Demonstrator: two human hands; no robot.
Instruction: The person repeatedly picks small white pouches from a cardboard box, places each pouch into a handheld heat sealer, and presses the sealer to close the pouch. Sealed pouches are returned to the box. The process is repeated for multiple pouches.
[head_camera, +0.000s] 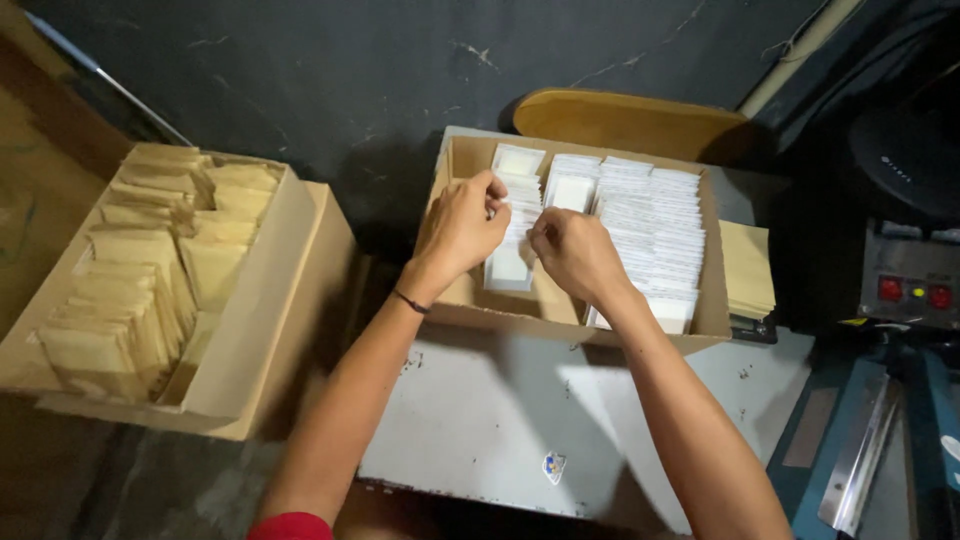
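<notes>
Both hands work inside an open cardboard box (712, 300) that sits on a scuffed white worktop (490, 420). The left hand (462, 226) has its grip nearly closed, thumb and fingertips pinching the upper edge of a row of white packets (512, 255) standing on edge. The right hand (577, 252) is just beside it, its grip curled tight onto the same row, fingers pressed into the packets a little below the left hand's pinch; whether it has 1 packet or several is hidden by the knuckles. A dark band (411, 301) circles the left wrist.

To the right of the right hand's grip, touching the same row, stand more rows of white packets (655, 235), filling that side of the box. Beyond the left grip, well apart, a second cardboard box (265, 330) holds stacks of tan envelopes (140, 290). Past the right grip, outside the box wall, lies a pile of tan sheets (748, 270), and farther on a machine with 2 red buttons (912, 290).
</notes>
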